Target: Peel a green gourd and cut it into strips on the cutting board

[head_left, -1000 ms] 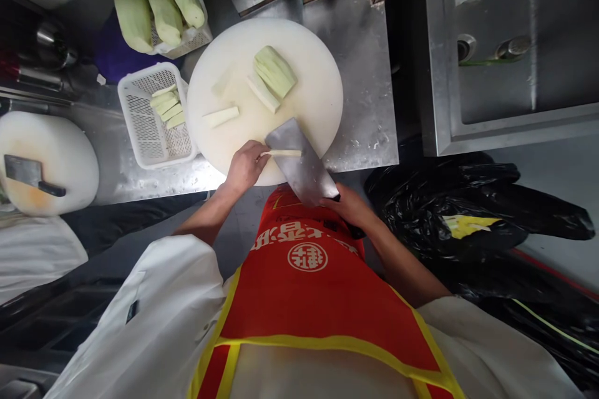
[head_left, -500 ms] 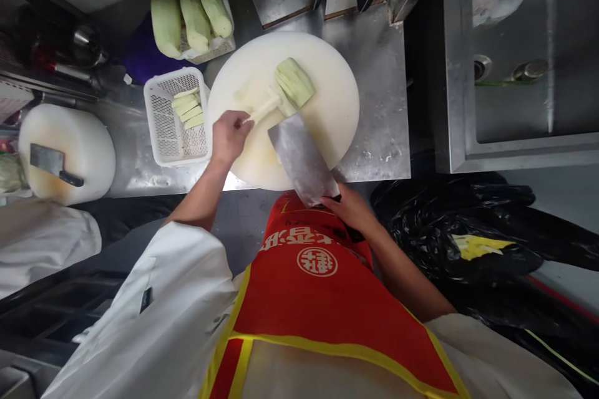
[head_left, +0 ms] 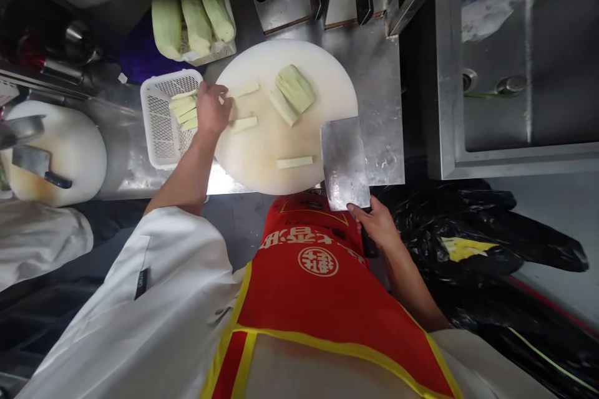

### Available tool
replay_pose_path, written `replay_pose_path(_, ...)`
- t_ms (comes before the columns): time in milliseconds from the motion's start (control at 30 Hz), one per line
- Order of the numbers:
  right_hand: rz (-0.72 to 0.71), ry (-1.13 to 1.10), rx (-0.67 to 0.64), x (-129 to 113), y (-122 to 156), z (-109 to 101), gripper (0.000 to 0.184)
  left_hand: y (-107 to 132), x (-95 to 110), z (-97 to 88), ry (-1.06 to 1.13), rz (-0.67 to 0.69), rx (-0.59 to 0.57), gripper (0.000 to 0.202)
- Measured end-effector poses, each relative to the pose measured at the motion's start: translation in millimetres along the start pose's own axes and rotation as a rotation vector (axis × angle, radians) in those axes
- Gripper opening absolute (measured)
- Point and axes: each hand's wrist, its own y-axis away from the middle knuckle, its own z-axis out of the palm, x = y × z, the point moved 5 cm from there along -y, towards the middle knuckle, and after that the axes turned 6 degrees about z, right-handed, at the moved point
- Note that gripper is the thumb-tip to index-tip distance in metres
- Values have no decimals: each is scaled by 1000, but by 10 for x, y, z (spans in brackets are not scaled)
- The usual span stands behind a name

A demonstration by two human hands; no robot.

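A cleaver [head_left: 345, 162], its wide blade pointing away from me, is in my right hand [head_left: 377, 224], whose fingers are wrapped round the black handle. The blade overlaps the right front edge of the round white cutting board [head_left: 327, 75]. My left hand [head_left: 214, 109] is between the board and a white basket [head_left: 148, 115], fingers bent but apart, close to a pale strip [head_left: 244, 88]. Another strip [head_left: 244, 124] lies just right of that hand. A peeled pale green gourd piece [head_left: 296, 88] rests on the board beside a cut slice [head_left: 283, 108]. One more strip [head_left: 294, 163] lies near the front.
Several gourd strips [head_left: 184, 109] are inside the white basket. Whole peeled gourds [head_left: 196, 19] fill a basket behind it. Knife racks [head_left: 285, 3] stand at the back. A second board [head_left: 84, 156] with another cleaver [head_left: 32, 160] is at left, a sink [head_left: 491, 118] at right.
My left hand has moved left towards the basket, and strips now lie apart on the board. The cleaver has swung right, off the middle of the board.
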Motion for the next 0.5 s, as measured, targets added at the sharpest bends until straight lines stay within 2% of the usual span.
replay_pose_path(67,0,12,2,1,-13,26,46,196,385,133,9,130,-49,20)
replay_pose_path(100,2,21,6,-3,-18,34,45,357,608,233,27,212,-131,22)
replay_pose_path(167,8,32,17,-13,-29,36,44,770,1020,479,78,391,-391,26)
replay_pose_path(200,12,29,24,-18,-35,31,44,984,1164,588,93,468,-519,27)
replay_pose_path(233,14,22,29,-22,-42,23,44,1156,1234,656,88,503,-581,28)
replay_pose_path(267,15,17,30,-27,-49,14,44,1276,1232,686,72,507,-597,29)
replay_pose_path(333,13,14,30,-28,-67,-8,45,1356,1039,631,16,450,-534,31)
replay_pose_path(433,11,25,37,-12,-100,-41,45,1228,519,318,-141,277,-353,28)
replay_pose_path(500,9,31,39,-2,-123,-53,45,1097,275,104,-244,185,-278,30)
